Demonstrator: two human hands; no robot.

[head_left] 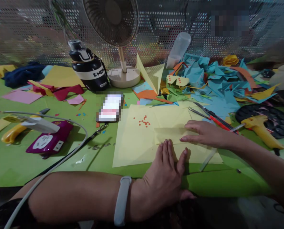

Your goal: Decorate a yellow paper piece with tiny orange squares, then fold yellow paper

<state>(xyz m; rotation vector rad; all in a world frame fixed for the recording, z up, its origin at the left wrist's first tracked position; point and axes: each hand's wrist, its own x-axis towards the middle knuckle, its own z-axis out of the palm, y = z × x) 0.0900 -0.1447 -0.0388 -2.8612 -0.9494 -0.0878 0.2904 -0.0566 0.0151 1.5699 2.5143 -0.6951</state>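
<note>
A sheet of pale yellow paper with a folded strip lies on larger yellow sheets. My left hand is palm down, its fingers stretched out and their tips pressing the near edge of the fold. At the strip's right end my right hand has its thumb on the near face and its curled fingers by the upper edge, closed on the paper. Small red paper squares are scattered on the sheets, left of the fold. A pale glue stick lies below my right wrist.
Tweezers, red-handled scissors, a yellow glue gun and a black round tray lie right. A phone, purple power adapter and cable lie left. Behind stand a bottle, a fan and blue folded papers.
</note>
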